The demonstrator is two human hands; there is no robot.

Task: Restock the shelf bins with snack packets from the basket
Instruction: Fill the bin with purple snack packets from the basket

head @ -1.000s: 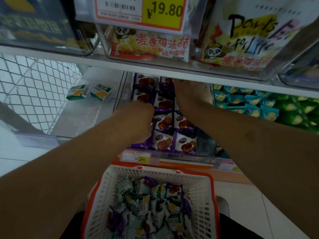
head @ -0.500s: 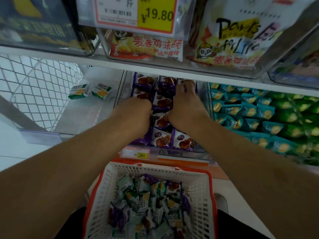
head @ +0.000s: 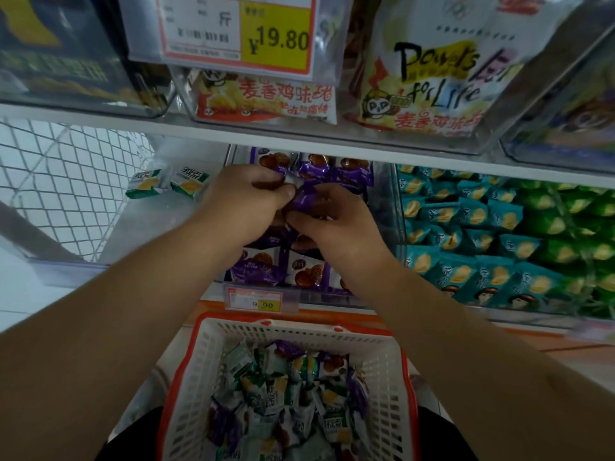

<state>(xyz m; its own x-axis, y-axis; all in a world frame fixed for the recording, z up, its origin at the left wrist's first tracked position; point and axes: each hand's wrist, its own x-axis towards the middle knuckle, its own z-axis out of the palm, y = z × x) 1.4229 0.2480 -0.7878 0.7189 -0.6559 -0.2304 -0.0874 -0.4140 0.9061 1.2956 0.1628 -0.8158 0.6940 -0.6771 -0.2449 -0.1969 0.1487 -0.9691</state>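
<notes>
Nearest the viewer, a white plastic lattice basket with an orange rim (head: 396,367) sits low at centre, holding a loose heap of small green, white and purple snack packets (head: 286,390). Just beyond it, a yellow and white price tag reading 9.90 (head: 254,301) marks the front edge of a clear plastic shelf bin (head: 382,207) filled with rows of purple packets printed with brown biscuits (head: 259,264). Over the middle of this bin both hands meet: the left hand (head: 246,191) has its fingers curled and pinches a purple packet (head: 307,199), and the right hand (head: 332,224) has fingers bent round the same packet from the near side. To the right, a neighbouring bin holds teal and green packets (head: 482,234). To the far left, two green and white packets (head: 169,184) lie alone on the bare white shelf (head: 109,224). Above hangs an upper shelf with large snack bags (head: 429,78). The step appears to be settling this packet into its row; doing it well likely means laying it flat, printed face up, in line with its neighbours, without disturbing the packets already in place.
</notes>
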